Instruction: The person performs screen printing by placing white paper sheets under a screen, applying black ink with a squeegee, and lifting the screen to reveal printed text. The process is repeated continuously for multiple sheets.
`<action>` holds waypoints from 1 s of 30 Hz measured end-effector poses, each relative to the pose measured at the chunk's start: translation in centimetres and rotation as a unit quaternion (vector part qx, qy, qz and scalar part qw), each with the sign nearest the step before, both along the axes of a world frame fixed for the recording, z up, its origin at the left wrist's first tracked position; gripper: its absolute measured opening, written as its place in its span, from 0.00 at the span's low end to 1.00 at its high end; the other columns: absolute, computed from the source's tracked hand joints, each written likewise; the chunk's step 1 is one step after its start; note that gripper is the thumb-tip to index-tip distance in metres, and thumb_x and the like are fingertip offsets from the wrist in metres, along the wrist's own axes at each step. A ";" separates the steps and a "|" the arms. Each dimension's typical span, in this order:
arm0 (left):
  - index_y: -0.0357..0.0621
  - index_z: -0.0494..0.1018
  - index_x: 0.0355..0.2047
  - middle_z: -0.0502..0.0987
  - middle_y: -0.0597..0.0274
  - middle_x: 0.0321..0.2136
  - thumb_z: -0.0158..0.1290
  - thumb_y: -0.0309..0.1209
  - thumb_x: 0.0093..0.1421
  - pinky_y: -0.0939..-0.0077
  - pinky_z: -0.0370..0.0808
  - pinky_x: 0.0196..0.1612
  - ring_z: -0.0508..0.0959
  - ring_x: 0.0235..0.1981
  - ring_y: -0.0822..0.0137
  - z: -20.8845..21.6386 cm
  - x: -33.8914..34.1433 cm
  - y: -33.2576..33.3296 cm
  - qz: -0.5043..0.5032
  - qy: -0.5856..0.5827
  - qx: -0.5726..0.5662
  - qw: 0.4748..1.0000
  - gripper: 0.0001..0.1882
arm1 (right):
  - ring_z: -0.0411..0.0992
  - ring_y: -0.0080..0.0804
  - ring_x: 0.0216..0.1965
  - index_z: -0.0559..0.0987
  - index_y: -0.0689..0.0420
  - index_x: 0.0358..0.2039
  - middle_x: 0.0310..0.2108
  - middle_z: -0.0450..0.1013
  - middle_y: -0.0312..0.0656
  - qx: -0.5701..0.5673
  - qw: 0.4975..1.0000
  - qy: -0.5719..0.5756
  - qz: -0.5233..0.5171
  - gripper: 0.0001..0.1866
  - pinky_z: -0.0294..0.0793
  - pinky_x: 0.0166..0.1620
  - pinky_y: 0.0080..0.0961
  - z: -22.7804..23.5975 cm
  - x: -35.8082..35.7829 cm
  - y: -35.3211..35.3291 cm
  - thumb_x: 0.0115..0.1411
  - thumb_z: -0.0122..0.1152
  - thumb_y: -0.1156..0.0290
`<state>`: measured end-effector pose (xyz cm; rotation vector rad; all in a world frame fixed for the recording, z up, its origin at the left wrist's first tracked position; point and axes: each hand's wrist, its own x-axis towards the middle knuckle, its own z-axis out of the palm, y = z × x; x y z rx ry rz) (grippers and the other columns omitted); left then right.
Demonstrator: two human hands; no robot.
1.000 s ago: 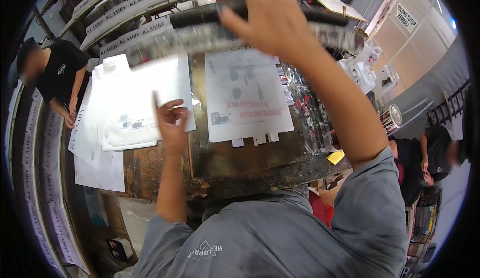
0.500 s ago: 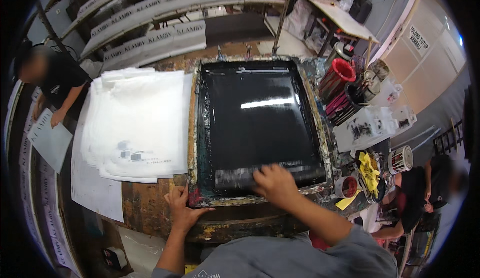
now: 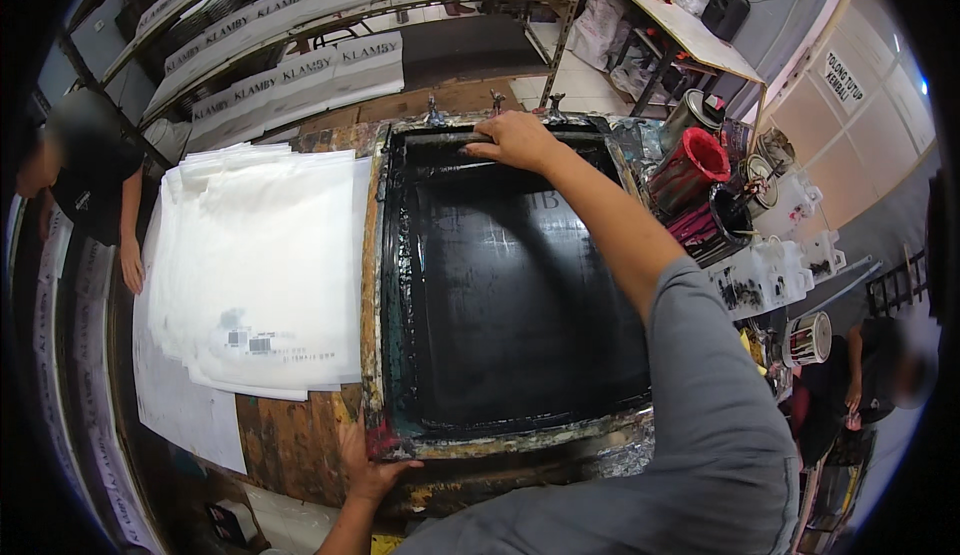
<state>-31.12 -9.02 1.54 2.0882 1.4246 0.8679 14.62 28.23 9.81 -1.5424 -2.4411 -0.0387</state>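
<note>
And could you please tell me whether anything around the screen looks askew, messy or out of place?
The stack of white sheets left of the screen frame looks untidy, its edges fanning unevenly; the frame is blotched, with a red patch at its near left corner.

Wearer's kit: plain grey T-shirt (image 3: 560, 520), cool mid-grey with a slight blue cast, matte, looks like soft knit. Right sleeve (image 3: 715, 365) is short and loose-cut, same grey as the body, hem ending above the elbow, a few soft creases and darker shading in the folds. Left sleeve out of frame. Right forearm (image 3: 610, 225) bare from hem to wrist. Right grip (image 3: 515, 141) is a bare hand, dark smudging at the fingertips. Left forearm (image 3: 350, 527) bare where visible; left grip (image 3: 368, 470) also a bare hand, fingers partly hidden, thumb slim and straight.
</note>
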 end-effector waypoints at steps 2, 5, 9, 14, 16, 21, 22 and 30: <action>0.28 0.71 0.64 0.79 0.53 0.38 0.75 0.68 0.35 0.53 0.70 0.47 0.74 0.38 0.49 -0.5 -0.1 -0.5 0.019 0.015 -0.002 1.000 0.67 | 0.82 0.53 0.40 0.86 0.53 0.39 0.32 0.82 0.48 0.018 0.999 -0.017 -0.025 0.30 0.80 0.44 0.50 -1.6 -0.1 -0.5 0.68 0.59 0.36; 0.27 0.67 0.68 0.79 0.49 0.40 0.74 0.68 0.38 0.52 0.70 0.48 0.73 0.39 0.47 -1.1 -0.1 -0.6 0.021 0.022 0.016 0.999 0.68 | 0.82 0.49 0.40 0.83 0.51 0.37 0.34 0.81 0.45 0.077 0.996 -0.002 -0.041 0.26 0.80 0.41 0.48 -3.4 -1.7 -5.3 0.68 0.60 0.38; 0.28 0.68 0.68 0.79 0.46 0.41 0.74 0.65 0.43 0.51 0.71 0.48 0.74 0.41 0.44 -1.3 -0.1 -0.2 0.022 0.002 0.034 0.999 0.64 | 0.82 0.48 0.39 0.80 0.50 0.41 0.35 0.79 0.44 0.050 0.997 -0.009 -0.049 0.23 0.81 0.40 0.46 -1.7 -5.6 -18.3 0.67 0.64 0.42; 0.28 0.69 0.68 0.78 0.46 0.40 0.78 0.58 0.43 0.51 0.72 0.48 0.75 0.42 0.42 0.7 1.7 -0.5 0.035 -0.068 0.039 0.996 0.61 | 0.79 0.46 0.42 0.76 0.56 0.43 0.37 0.75 0.45 -0.074 0.995 0.018 -0.063 0.23 0.82 0.38 0.43 2.5 -9.3 -35.3 0.67 0.66 0.47; 0.28 0.67 0.69 0.79 0.50 0.50 0.78 0.54 0.49 0.58 0.74 0.56 0.78 0.50 0.51 2.9 3.0 -1.0 0.051 -0.160 -0.013 0.986 0.58 | 0.80 0.45 0.41 0.77 0.56 0.43 0.36 0.75 0.45 -0.061 0.995 0.045 -0.060 0.21 0.82 0.37 0.42 5.1 -9.6 -38.6 0.67 0.66 0.49; 0.29 0.61 0.74 0.74 0.51 0.62 0.70 0.46 0.67 0.65 0.70 0.67 0.75 0.62 0.61 10.8 6.8 2.2 0.042 -0.390 0.083 0.916 0.46 | 0.74 0.46 0.43 0.76 0.57 0.41 0.36 0.71 0.45 0.118 0.990 0.031 -0.074 0.18 0.75 0.43 0.45 16.0 -10.6 -38.7 0.64 0.67 0.54; 0.30 0.60 0.74 0.74 0.51 0.62 0.64 0.47 0.71 0.65 0.69 0.67 0.74 0.62 0.61 12.2 7.3 3.6 0.075 -0.401 0.094 0.908 0.44 | 0.73 0.46 0.43 0.77 0.56 0.41 0.35 0.71 0.45 0.138 0.985 0.005 -0.101 0.18 0.72 0.44 0.46 18.2 -10.7 -37.4 0.63 0.66 0.55; 0.33 0.79 0.53 0.81 0.65 0.33 0.61 0.31 0.73 0.74 0.78 0.38 0.81 0.33 0.71 5.6 13.0 23.6 0.116 -0.294 0.020 0.949 0.14 | 0.78 0.54 0.31 0.82 0.61 0.27 0.26 0.78 0.52 0.291 0.951 0.062 -0.087 0.24 0.72 0.42 0.47 27.2 -8.4 -27.1 0.67 0.57 0.52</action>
